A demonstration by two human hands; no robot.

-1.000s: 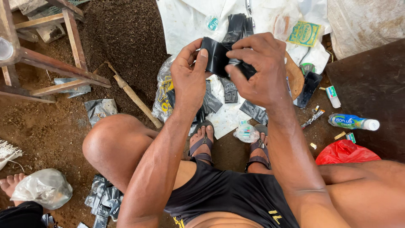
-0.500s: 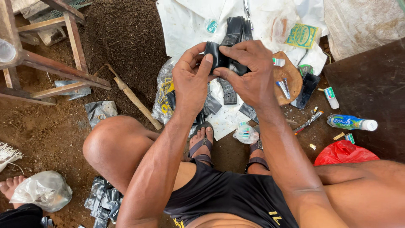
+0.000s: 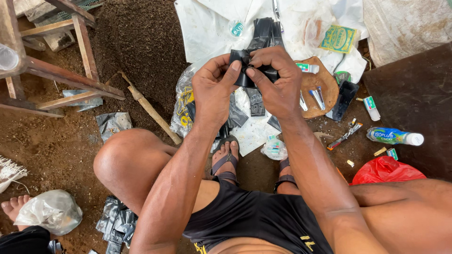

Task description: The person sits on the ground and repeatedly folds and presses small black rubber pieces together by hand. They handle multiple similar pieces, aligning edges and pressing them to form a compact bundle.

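Note:
My left hand [image 3: 214, 87] and my right hand [image 3: 275, 80] meet in front of me, both pinching a folded piece of black rubber [image 3: 245, 63]. The thumbs and forefingers press on its top edge. More black rubber strips [image 3: 266, 30] lie beyond the hands on a white sheet [image 3: 207, 23]. Cut rubber pieces [image 3: 256, 101] lie below the hands, near my sandalled feet [image 3: 226, 162]. I am seated low with my knees apart.
A round wooden board [image 3: 322, 87] with small metal tools lies to the right, beside a plastic bottle [image 3: 393, 136] and a red bag [image 3: 383, 169]. A wooden stool frame [image 3: 61, 80] and a stick [image 3: 150, 110] stand left. Another person's foot [image 3: 12, 207] shows bottom left.
Both hands have shifted slightly toward the centre of the view and closed in on the rubber piece, the fingertips now pinching its top edge together.

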